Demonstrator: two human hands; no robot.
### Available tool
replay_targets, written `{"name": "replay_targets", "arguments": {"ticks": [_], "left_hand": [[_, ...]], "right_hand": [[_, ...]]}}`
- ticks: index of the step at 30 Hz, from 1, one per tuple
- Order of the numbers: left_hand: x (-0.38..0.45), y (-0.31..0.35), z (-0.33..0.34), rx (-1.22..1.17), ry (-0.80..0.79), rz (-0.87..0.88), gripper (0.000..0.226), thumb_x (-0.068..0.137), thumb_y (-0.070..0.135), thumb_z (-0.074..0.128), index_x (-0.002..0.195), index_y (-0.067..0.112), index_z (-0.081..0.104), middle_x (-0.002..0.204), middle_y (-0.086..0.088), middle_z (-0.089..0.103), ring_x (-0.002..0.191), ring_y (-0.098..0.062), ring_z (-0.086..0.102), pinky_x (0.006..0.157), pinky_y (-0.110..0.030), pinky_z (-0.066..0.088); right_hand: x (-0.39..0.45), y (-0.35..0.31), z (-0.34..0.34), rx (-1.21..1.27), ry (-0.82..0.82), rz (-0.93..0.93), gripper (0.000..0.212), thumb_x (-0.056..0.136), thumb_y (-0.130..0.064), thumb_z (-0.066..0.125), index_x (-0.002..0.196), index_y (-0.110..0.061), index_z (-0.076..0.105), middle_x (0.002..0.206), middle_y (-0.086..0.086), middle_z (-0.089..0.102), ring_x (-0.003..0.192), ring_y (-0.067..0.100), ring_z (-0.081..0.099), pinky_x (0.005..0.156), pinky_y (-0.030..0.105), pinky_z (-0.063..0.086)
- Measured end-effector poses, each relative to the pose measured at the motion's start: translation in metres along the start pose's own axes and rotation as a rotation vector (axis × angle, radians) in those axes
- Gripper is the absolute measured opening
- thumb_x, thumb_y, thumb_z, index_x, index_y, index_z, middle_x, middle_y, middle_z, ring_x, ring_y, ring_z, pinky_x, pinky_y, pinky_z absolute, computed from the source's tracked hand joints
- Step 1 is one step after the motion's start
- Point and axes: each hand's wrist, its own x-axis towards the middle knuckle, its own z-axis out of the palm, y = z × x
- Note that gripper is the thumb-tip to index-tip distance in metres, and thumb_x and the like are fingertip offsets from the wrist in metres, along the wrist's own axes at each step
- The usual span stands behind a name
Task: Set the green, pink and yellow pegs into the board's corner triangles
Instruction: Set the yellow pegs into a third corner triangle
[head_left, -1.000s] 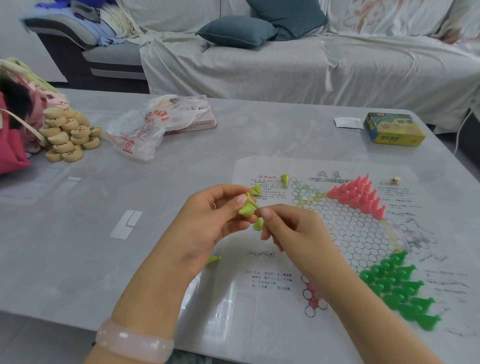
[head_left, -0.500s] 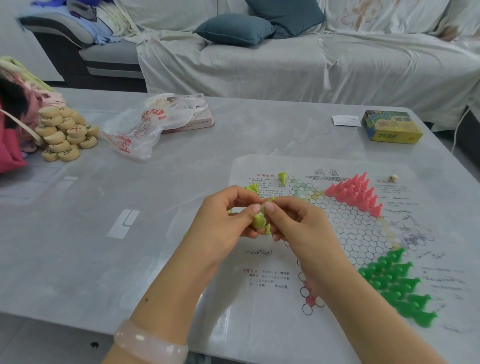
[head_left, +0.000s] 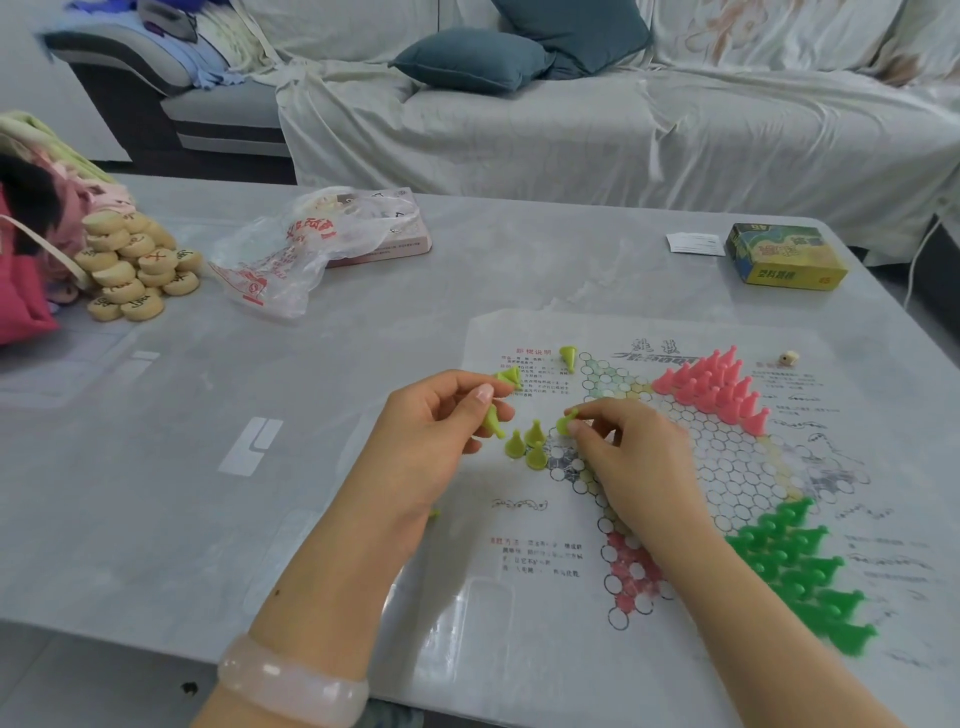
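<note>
On the worktop (head_left: 363, 364) lies the board (head_left: 727, 467). The left hand (head_left: 431, 441) pinches a yellow peg (head_left: 493, 423); the right hand (head_left: 628, 462) pinches another (head_left: 566, 423) at the board's left corner, beside three standing pegs (head_left: 532, 447). Pink pegs (head_left: 711, 387) fill the far corner, green pegs (head_left: 800, 566) the near right.

Both forearms are bare, with no sleeves in sight. A smooth, pale, milky bangle (head_left: 293, 686) circles the left wrist.

both hands (head_left: 524, 441) pinch yellow pegs (head_left: 525, 446) over the board (head_left: 727, 467).
</note>
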Motion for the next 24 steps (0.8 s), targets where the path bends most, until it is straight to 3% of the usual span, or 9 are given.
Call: {"name": "replay_targets", "arguments": {"ticks": [3,6,13,19,24], "left_hand": [[-0.0008,0.0004,-0.001,0.009,0.017,0.006,0.027,0.092,0.011,0.049,0.075,0.019,0.067,0.063,0.008,0.064,0.056,-0.001,0.051,0.055,-0.01,0.043],[-0.0005,0.0004,-0.0023,0.01,0.021,0.01,0.022,0.09,0.012,0.052,0.075,0.018,0.067,0.066,0.007,0.064,0.053,0.002,0.05,0.053,-0.009,0.042],[0.0004,-0.0003,-0.0045,-0.021,0.023,0.003,0.013,0.085,0.008,0.059,0.079,0.016,0.067,0.075,0.002,0.064,0.07,-0.008,0.058,0.064,-0.01,0.049],[-0.0003,0.0005,-0.0034,-0.027,0.002,-0.001,0.017,0.084,0.005,0.06,0.077,0.02,0.066,0.077,0.004,0.066,0.076,-0.011,0.063,0.077,-0.019,0.05],[-0.0002,0.0012,-0.0041,-0.052,0.018,-0.011,0.015,0.086,0.003,0.057,0.081,0.014,0.066,0.077,0.003,0.067,0.075,-0.009,0.068,0.076,-0.018,0.054]], "right_hand": [[0.0005,0.0005,0.0041,-0.043,0.002,-0.009,0.017,0.085,-0.025,0.058,0.097,-0.02,0.069,0.08,-0.003,0.06,0.075,0.012,0.05,0.062,0.017,0.035],[0.0013,-0.0001,0.0077,-0.097,-0.019,-0.005,0.017,0.086,-0.027,0.056,0.098,-0.023,0.068,0.085,-0.003,0.059,0.081,0.014,0.051,0.066,0.025,0.035],[0.0011,-0.0004,0.0096,-0.188,-0.03,-0.024,0.019,0.088,-0.029,0.054,0.1,-0.024,0.067,0.088,-0.004,0.057,0.082,0.012,0.048,0.062,0.025,0.032],[0.0008,0.0002,0.0099,-0.211,-0.027,-0.038,0.019,0.089,-0.03,0.053,0.102,-0.025,0.066,0.084,-0.006,0.052,0.081,0.01,0.045,0.055,0.012,0.027],[0.0002,0.002,0.0094,-0.217,-0.04,-0.052,0.023,0.088,-0.03,0.053,0.108,-0.024,0.065,0.086,-0.007,0.052,0.082,0.01,0.045,0.059,0.022,0.03]]}}
